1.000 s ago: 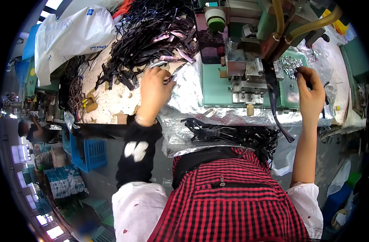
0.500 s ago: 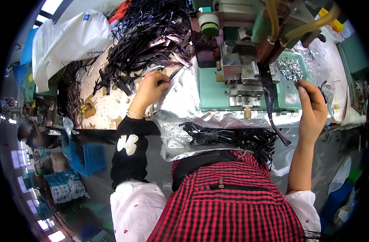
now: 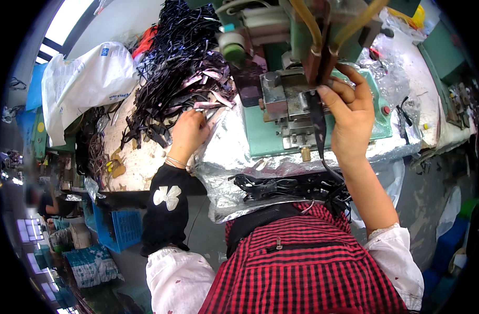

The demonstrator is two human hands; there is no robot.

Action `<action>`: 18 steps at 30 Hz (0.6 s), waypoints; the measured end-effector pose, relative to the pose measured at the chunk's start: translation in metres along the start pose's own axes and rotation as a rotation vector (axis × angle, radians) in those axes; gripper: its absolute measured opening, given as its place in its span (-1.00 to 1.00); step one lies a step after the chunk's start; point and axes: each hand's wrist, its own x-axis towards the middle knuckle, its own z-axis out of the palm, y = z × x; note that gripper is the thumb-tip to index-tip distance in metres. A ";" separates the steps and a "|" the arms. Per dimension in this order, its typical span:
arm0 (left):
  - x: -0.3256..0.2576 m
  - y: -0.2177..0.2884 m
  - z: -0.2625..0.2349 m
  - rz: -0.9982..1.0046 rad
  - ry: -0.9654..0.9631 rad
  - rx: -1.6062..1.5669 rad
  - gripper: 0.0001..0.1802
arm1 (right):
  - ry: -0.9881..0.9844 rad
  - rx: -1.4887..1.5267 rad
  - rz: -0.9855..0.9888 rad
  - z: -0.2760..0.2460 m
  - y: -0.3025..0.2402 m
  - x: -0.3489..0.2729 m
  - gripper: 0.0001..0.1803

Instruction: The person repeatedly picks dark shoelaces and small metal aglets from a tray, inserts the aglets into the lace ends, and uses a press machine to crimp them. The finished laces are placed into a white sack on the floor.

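The right hand [image 3: 352, 115] is reaching in at the green machine [image 3: 273, 144], its thumb and bent fingers closing in beside two copper-brown bars [image 3: 319, 63]. The right grip is standing narrow; whether it is pinching a small part cannot be told, as the bars and the fingers themselves are covering the tips. A dark spectacle temple [image 3: 319, 123] is lying with its upper end at the metal fixture [image 3: 297, 94], just below the bars; its lower end is hanging over the front edge of the worktop [image 3: 137, 162] and is blending into a bundle of black frame parts [image 3: 281, 186].

The left hand [image 3: 190, 133] is resting near the edge of a heap of dark strips [image 3: 169, 83], beside silver foil [image 3: 224, 136]. Its fingers are curling away from view, so what the left grip is holding, if anything, cannot be determined. The right hand is also hiding part of a green tray [image 3: 381, 126]. The machine's top is running out of frame, cutting off two yellowish hoses [image 3: 308, 26].
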 end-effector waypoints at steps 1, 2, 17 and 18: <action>0.003 -0.004 0.003 -0.169 -0.016 -0.050 -0.68 | -0.028 0.029 -0.025 0.005 -0.004 0.001 -0.43; 0.005 -0.007 0.009 -0.246 -0.047 -0.009 -0.65 | -0.009 0.012 -0.012 0.010 -0.010 0.001 -0.42; 0.039 0.165 -0.132 0.209 0.507 -1.015 -0.79 | -0.215 0.067 0.216 0.002 -0.063 -0.010 -0.14; 0.051 0.178 -0.138 0.254 0.605 -0.913 -0.77 | -0.229 0.113 0.219 0.000 -0.063 -0.009 -0.17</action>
